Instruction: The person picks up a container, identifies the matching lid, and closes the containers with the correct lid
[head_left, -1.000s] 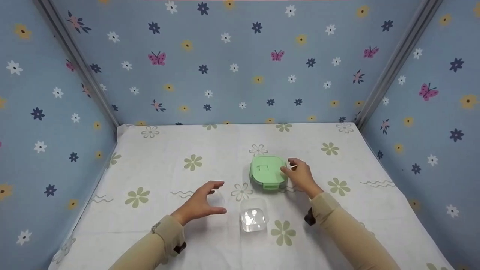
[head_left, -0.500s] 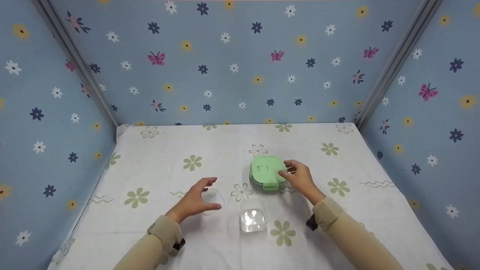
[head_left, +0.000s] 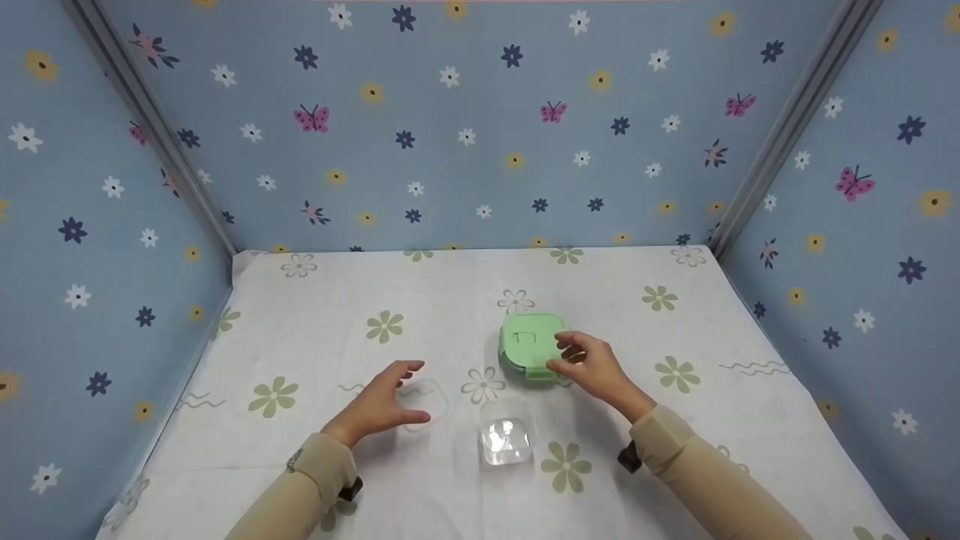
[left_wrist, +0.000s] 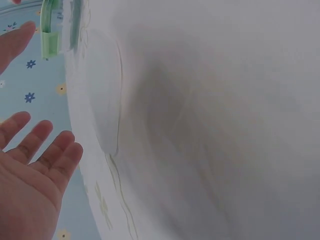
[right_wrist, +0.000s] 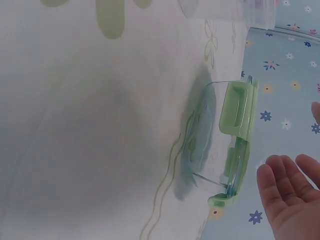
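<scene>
A food container with a light green lid [head_left: 529,345] and a clear glass body [right_wrist: 207,135] stands on the cloth. My right hand [head_left: 592,367] hovers at its right edge, thumb and fingers parted with nothing between them; in the right wrist view the fingers are apart from the lid. My left hand [head_left: 376,401] is held above the cloth with thumb and fingers spread, gripping nothing. Just beyond its fingertips a clear, flat lid-like piece [head_left: 439,405] lies on the cloth. Between the hands sits a small clear plastic container [head_left: 507,439].
A white cloth [head_left: 300,330] printed with green flowers covers the table. Blue flowered panels [head_left: 472,135] enclose the back and both sides, joined at the corners by grey posts [head_left: 150,120].
My left hand has drawn back to the left, and more of the clear lid-like piece shows. My right hand has shifted left and nearer, overlapping the green lid's right edge. The containers have stayed put.
</scene>
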